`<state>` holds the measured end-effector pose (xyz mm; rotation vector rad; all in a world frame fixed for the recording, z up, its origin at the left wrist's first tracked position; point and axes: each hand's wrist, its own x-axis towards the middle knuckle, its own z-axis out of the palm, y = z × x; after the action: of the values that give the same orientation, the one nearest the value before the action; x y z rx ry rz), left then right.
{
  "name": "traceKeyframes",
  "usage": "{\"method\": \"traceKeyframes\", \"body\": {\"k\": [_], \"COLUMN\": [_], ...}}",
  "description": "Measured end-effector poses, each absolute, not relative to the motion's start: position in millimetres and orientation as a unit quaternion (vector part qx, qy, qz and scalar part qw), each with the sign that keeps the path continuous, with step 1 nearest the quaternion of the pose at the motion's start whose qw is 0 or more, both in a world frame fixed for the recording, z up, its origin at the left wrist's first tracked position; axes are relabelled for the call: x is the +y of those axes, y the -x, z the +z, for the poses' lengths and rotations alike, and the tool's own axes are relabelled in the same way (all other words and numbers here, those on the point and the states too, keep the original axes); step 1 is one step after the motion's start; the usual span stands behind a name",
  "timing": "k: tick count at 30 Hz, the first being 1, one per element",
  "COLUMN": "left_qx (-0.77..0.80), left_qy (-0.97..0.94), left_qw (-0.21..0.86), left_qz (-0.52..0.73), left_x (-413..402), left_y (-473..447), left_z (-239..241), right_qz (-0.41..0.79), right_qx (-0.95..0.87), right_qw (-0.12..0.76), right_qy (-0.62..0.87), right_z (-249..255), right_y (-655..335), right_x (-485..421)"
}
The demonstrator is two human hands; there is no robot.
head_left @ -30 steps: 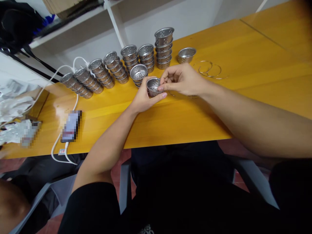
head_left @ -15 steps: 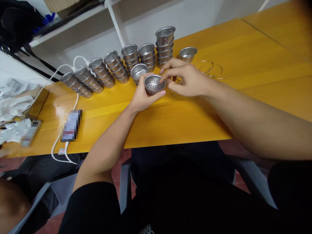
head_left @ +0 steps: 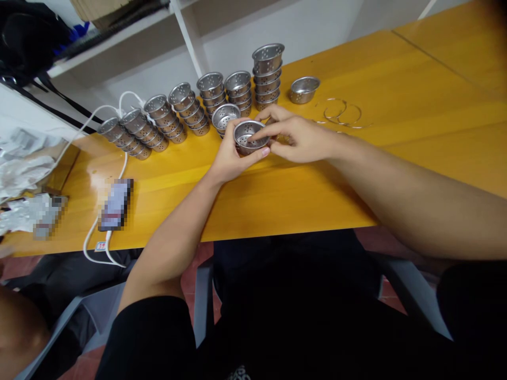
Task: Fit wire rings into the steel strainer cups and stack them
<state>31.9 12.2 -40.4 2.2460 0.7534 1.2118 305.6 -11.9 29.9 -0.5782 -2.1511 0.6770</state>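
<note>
My left hand [head_left: 232, 155] is closed around a perforated metal strainer cup [head_left: 247, 149], fingers behind it and thumb along its near side. The cup is held just above the table, its open top tilted toward me. My right hand [head_left: 295, 138] straddles the right rim of that cup. Its index finger reaches down inside, while the thumb is at the outer wall. Right behind the held cup stands another strainer cup [head_left: 225, 115], partly hidden by my left fingers. A single strainer cup [head_left: 304, 91] sits apart, beyond my right hand.
Several stacks of strainer cups [head_left: 267, 79] line the back of the yellow table [head_left: 277, 206]. Thin wire rings [head_left: 343, 112] lie to the right. At left are a phone [head_left: 116, 205] on a white cable [head_left: 89, 240] and clear plastic bags [head_left: 24, 158]. Another person's arm [head_left: 19, 327] shows bottom left.
My right hand has shifted slightly left and down, and its index finger has gone from above the rim to inside the cup. My left hand keeps its hold.
</note>
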Motion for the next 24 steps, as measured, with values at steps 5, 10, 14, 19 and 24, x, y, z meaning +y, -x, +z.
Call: {"method": "traceKeyframes", "body": {"k": [5, 10, 14, 19, 24], "left_qx": [0.264, 0.295, 0.35, 0.399, 0.407], "left_qy": [-0.835, -0.815, -0.777, -0.735, -0.701], "left_qw": [0.203, 0.143, 0.089, 0.07, 0.094], "left_qz": [0.438, 0.478, 0.516, 0.544, 0.578], "left_x": [11.7, 14.7, 26.7, 47.8, 63.3], "left_y": [-22.5, -0.7, 21.8, 40.9, 40.0], "left_z": [-29.8, -8.2, 1.9, -4.2, -16.1], "right_qz": [0.249, 0.249, 0.287, 0.295, 0.253], "right_qx": [-0.827, -0.784, -0.769, -0.774, -0.793], "right_qw": [0.45, 0.511, 0.5, 0.49, 0.474], "right_qy": [0.227, 0.249, 0.277, 0.272, 0.287], "right_z": [41.8, 41.4, 36.5, 31.1, 20.1], "right_y": [-306.5, -309.7, -308.3, -307.4, -305.2], "right_x": [-19.7, -14.8, -10.5, -5.0, 2.5]}}
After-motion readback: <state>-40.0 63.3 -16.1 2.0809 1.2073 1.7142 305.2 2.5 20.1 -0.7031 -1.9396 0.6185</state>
